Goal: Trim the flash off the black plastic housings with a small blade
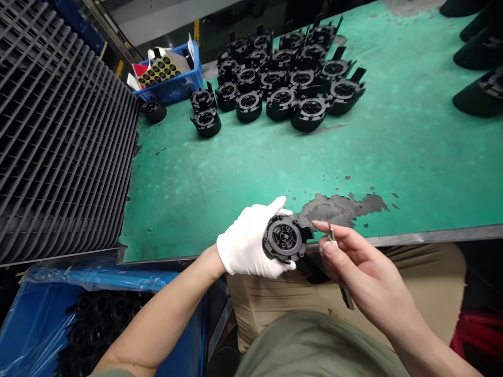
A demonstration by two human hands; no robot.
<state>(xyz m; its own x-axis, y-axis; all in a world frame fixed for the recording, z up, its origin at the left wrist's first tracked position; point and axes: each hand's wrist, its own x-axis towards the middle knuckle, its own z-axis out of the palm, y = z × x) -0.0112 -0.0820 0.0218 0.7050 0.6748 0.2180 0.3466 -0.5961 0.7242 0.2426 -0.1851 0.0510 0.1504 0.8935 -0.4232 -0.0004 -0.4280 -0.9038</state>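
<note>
My left hand (251,241), in a white glove, is wrapped round a black round plastic part (284,237), held at the table's front edge with its ringed face up. Just right of it, my bare right hand (349,256) pinches a slim metal tool (331,233) between thumb and fingers. The tool's tip stands up above the fingertips, and a darker length of it shows below the hand. A small gap separates the right fingertips from the part's protruding tab.
Several similar black parts (281,99) stand on the green table (236,167) at the back. Behind left is a blue bin (173,89) with stickers. A grey rack (58,131) lines the left side. Below left, a blue crate (51,309) holds black parts. Dark cones (479,94) stand far right.
</note>
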